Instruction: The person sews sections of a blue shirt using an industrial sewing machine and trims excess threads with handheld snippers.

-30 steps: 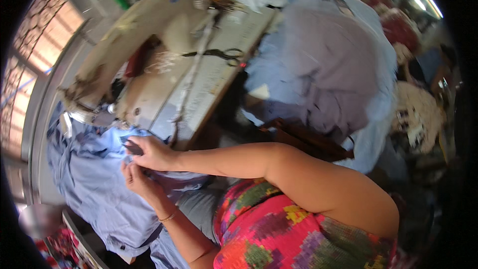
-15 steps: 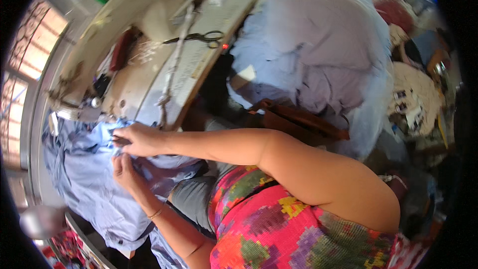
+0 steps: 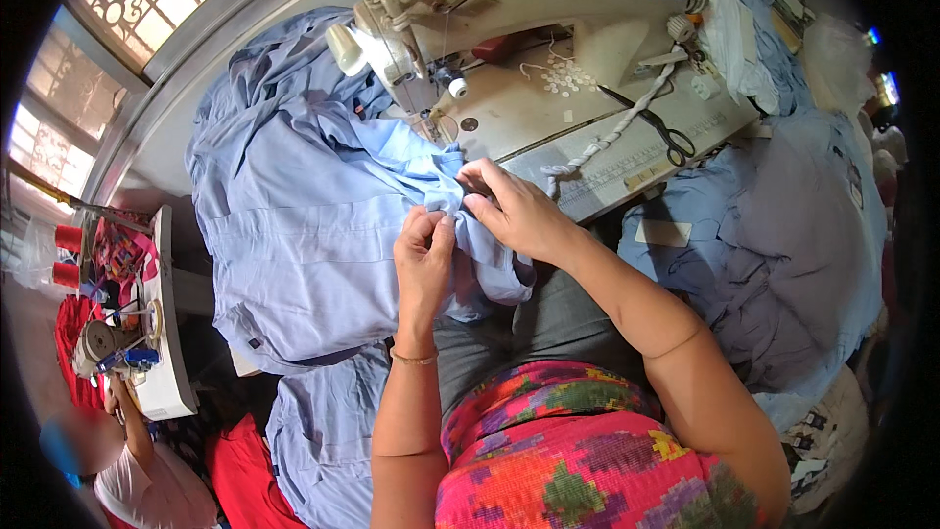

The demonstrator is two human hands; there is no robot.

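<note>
A light-blue shirt (image 3: 304,235) is spread in front of the sewing machine (image 3: 548,5) and hangs over the table's near edge toward my lap. My left hand (image 3: 423,250) pinches a fold of it between thumb and fingers. Just to the right, my right hand (image 3: 514,206) grips the same bunched part, thumb against curled fingers. Both hands are close together, a little nearer to me than the lit needle area (image 3: 431,122). What lies inside the fingers besides cloth is hidden.
Small white buttons (image 3: 563,78) lie scattered under the machine arm. Black scissors (image 3: 656,122) and a twisted cloth cord (image 3: 617,132) are on the table. More blue garments (image 3: 783,235) are heaped at the right. A co-worker (image 3: 147,470) sits at another machine, lower left.
My view has swung left and levelled, so the machine and both hands now sit nearer the middle. Both hands are still on the shirt.
</note>
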